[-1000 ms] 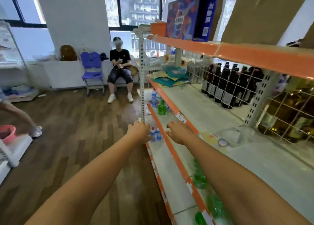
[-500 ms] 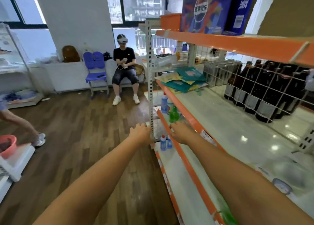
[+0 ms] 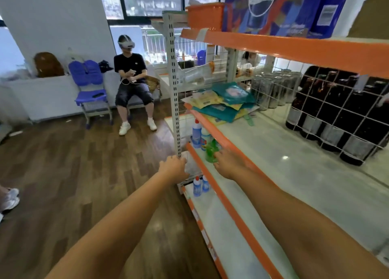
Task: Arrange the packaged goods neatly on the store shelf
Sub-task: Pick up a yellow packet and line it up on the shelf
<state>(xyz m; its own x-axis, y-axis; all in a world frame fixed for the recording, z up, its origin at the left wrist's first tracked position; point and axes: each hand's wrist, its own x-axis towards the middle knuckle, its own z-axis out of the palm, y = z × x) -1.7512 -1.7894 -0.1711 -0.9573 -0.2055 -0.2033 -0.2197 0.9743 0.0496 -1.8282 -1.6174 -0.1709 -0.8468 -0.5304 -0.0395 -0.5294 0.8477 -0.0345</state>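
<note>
The fingers (image 3: 219,153) of the right hand (image 3: 228,165) point away, fairly straight, and hold nothing. Their tips are right by a green bottle (image 3: 210,152) on the second shelf down; I cannot tell if they touch it. The left hand (image 3: 173,169) is out too, near the white post (image 3: 174,89) at the end of the shelves. Its fingers are bent a little, and whether they hold anything is hidden.

Just below and between the hands, two small blue and white bottles (image 3: 201,185) stand side by side on the low shelf (image 3: 223,232). A little farther, past the green bottle, a tall blue bottle (image 3: 196,133) and a white one stand together.

The middle shelf (image 3: 294,173) has an orange front edge. At its far end lies a messy pile of flat packs (image 3: 223,102), teal and yellow, one on top of another. To the right, behind a white wire grid, dark brown bottles (image 3: 341,114) stand in rows.

On the top shelf sits a big blue cola box (image 3: 273,7) and an orange tub (image 3: 205,17).

Far off to the left, a person in a black shirt (image 3: 131,83) sits with a headset on, beside a purple chair (image 3: 89,89) on the brown wood floor (image 3: 73,173).
</note>
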